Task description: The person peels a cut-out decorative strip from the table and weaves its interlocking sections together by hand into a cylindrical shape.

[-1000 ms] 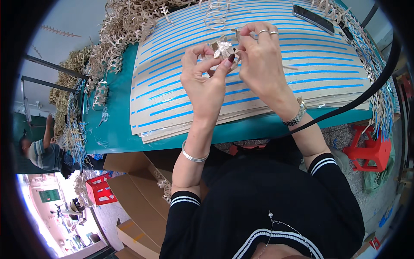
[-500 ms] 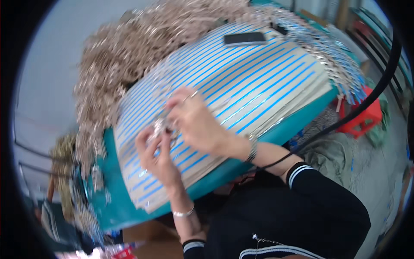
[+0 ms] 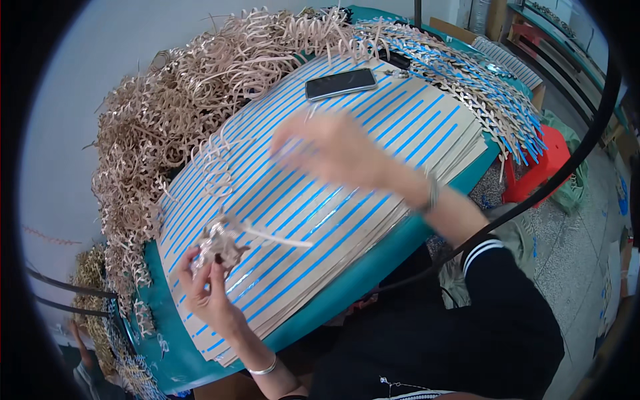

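Observation:
My left hand (image 3: 212, 293) grips a crumpled bundle of shiny beige strips (image 3: 223, 245) between thumb and fingers, over the left part of a stack of paper sheets with blue stripes (image 3: 393, 177). A pale loose strip end sticks out to the right of the bundle, and a loosely curled beige strip (image 3: 217, 167) lies above it. My right hand (image 3: 333, 147) is up over the middle of the sheets, apart from the bundle. Motion smears its fingers, so whether they hold anything is unclear.
A big heap of curled, braided beige strips (image 3: 153, 113) covers the table's far left. Blue-and-beige braided strips (image 3: 480, 87) lie at the far right. Behind my right hand rests a phone (image 3: 341, 84). A black cable (image 3: 567, 167) arcs across the right, by a red stool (image 3: 543, 163).
My right hand has moved away from my left, up and to the right. My left hand keeps the bundle, now lower and farther left in view. The whole view has shifted slightly.

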A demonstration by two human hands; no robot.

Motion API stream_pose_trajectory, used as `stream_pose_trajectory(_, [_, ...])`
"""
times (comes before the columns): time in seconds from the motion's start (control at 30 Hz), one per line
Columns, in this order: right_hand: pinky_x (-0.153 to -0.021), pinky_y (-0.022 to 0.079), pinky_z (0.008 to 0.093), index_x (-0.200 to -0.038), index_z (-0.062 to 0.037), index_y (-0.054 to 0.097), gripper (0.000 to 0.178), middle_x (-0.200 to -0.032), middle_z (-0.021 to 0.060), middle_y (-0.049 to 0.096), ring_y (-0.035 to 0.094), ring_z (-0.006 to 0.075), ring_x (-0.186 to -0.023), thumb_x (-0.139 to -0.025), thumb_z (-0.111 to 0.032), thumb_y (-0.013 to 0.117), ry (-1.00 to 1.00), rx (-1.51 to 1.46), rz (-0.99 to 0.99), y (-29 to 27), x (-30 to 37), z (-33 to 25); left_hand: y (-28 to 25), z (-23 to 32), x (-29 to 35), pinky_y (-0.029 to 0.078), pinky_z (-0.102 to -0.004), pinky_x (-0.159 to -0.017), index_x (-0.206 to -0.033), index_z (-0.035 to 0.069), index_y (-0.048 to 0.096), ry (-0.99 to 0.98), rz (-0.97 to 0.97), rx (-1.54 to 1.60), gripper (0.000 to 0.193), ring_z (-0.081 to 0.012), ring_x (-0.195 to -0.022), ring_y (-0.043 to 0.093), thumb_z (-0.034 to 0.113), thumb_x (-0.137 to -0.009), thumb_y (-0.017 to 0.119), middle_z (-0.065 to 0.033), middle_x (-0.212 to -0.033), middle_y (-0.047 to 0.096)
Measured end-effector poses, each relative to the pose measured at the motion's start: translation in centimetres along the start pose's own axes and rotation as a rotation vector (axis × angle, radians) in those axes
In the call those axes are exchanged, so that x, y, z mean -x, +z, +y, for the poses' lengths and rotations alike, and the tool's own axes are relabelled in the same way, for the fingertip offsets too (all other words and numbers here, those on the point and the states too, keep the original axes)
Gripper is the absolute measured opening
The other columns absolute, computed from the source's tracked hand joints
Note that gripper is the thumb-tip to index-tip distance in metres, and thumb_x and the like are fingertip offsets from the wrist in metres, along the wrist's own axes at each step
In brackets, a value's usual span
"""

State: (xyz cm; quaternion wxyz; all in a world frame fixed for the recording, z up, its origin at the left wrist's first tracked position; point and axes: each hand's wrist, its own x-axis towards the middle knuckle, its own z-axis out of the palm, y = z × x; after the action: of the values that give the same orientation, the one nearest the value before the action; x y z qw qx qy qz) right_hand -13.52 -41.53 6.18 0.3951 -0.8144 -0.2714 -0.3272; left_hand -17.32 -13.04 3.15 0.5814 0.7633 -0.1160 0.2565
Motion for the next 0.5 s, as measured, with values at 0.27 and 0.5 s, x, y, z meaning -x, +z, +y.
stream_pose_trajectory(0.27, [-0.103, 0.039, 0.0438, -0.146, -0.0084, 0.023, 0.098, -0.139, 0.0215, 0.043, 0.043, 0.0348, -0.127, -0.07, -0.031, 0.081, 0.326, 0.653, -0.362, -11.0, 1.1, 28.6, -2.1, -0.1, -0.3, 0.049, -0.0216, -0.061, -0.084, -0.007, 0.07, -0.152, -0.042, 0.014, 0.016, -0.0177, -0.098, 0.057, 0.008, -0.081, 0.07, -0.0152, -0.113, 0.054])
stream_pose_trajectory(0.5, [-0.103, 0.038, 0.0444, -0.143, -0.0045, 0.029, 0.09, -0.129, 0.0245, 0.051, 0.046, 0.038, -0.123, -0.074, -0.04, 0.075, 0.486, 0.473, -0.376, -9.1, 2.2, 23.9, -2.1, 0.8, -0.2, 0.049, -0.0252, -0.069, -0.082, -0.007, 0.07, -0.202, -0.058, 0.025, 0.015, -0.019, -0.101, 0.055, 0.008, -0.08, 0.072, -0.0159, -0.115, 0.053])
